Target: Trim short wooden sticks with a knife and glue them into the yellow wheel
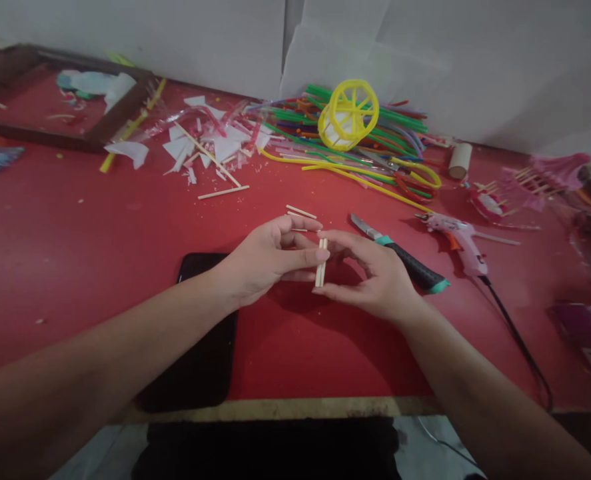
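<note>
Two short pale wooden sticks (320,272) stand side by side, upright, between my hands above the red table. My left hand (270,257) presses its thumb against their upper part from the left, fingers behind them. My right hand (375,270) pinches them from the right, index finger at the top end and thumb at the bottom end. A few more cut sticks (301,212) lie on the table just beyond my left fingers. Right of my hands rests a knife (410,263) with a black and teal handle, its blade pointing away to the left.
A pink glue gun (462,243) with a black cord lies at right. Pipe cleaners (295,123), a yellow wheel-shaped frame (350,115) and paper scraps (225,143) spread along the back. A black phone-like slab (200,367) lies under my left forearm. A brown frame (90,137) lies far left.
</note>
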### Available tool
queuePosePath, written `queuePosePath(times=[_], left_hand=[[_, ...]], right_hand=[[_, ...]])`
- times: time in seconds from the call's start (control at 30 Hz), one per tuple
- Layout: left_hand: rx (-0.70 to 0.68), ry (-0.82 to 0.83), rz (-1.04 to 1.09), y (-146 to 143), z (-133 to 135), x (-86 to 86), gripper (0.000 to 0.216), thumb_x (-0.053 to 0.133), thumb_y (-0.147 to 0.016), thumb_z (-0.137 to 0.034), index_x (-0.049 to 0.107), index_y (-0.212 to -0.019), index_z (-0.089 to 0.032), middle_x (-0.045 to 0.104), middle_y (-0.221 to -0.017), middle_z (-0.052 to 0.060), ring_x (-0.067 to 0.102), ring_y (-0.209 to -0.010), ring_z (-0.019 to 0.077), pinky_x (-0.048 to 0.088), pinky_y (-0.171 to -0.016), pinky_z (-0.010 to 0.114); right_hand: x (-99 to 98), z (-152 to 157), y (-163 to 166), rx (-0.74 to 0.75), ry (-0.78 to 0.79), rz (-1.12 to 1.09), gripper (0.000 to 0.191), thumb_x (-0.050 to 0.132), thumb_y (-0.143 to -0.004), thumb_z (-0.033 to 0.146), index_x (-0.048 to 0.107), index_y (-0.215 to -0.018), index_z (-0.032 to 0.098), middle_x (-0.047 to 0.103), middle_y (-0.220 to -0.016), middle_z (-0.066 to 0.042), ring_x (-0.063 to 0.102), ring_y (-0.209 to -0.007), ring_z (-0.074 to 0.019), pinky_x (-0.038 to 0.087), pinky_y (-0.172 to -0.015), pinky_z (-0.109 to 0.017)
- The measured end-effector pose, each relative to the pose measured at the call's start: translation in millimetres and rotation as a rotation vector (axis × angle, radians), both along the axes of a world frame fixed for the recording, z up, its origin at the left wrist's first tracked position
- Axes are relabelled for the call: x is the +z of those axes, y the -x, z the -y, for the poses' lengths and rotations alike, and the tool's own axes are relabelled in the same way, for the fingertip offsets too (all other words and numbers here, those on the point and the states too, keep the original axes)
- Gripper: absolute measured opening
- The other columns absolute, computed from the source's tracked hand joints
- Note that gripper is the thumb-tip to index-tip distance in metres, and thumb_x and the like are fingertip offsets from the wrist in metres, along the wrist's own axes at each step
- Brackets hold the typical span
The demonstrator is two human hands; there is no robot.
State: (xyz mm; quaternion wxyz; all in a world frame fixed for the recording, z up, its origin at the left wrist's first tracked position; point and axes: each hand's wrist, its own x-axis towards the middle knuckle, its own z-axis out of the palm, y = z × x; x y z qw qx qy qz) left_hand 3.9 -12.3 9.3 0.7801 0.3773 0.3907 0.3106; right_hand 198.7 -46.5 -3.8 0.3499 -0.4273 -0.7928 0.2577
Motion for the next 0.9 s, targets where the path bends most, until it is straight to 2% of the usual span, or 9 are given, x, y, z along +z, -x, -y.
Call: queuePosePath(times=[0.4, 0.67, 0.9], left_hand=[[0.032, -0.093, 0.051, -1.5, 1.4, -2.8, 0.043, 0.084, -0.069, -0.016, 0.059, -0.104, -0.018, 0.062, -0.072, -0.004, 0.07, -0.081, 0.0185, 0.063, -0.061, 0.028], [0.014, -0.135, 0.074, -1.3, 2.4, -3.8, 0.041, 0.081, -0.073, -0.016, 0.058, -0.107, -0.02, 0.06, -0.076, -0.005, 0.07, -0.08, 0.0174, 0.064, -0.06, 0.026], [0.012, -0.169, 0.064, -0.6, 3.0, -3.3, 0.04, 0.082, -0.071, -0.019, 0.059, -0.105, -0.02, 0.06, -0.079, -0.004, 0.071, -0.079, 0.018, 0.063, -0.059, 0.027]], right_hand=[[1.3, 2.2, 1.3, -0.033, 0.062, -0.02, 0.059, 0.079, -0.072, 0.036, 0.057, -0.125, 0.023, 0.072, -0.11, -0.006, 0.069, -0.09, -0.0186, 0.057, -0.082, -0.033], [2.7, 2.9, 1.3, -0.018, 0.064, -0.032, 0.058, 0.078, -0.072, 0.035, 0.057, -0.124, 0.021, 0.072, -0.107, -0.006, 0.068, -0.087, -0.0174, 0.057, -0.079, -0.032], [2.7, 3.1, 0.9, -0.028, 0.066, -0.023, 0.057, 0.078, -0.072, 0.035, 0.057, -0.124, 0.024, 0.072, -0.107, -0.004, 0.068, -0.085, -0.0171, 0.057, -0.079, -0.033]])
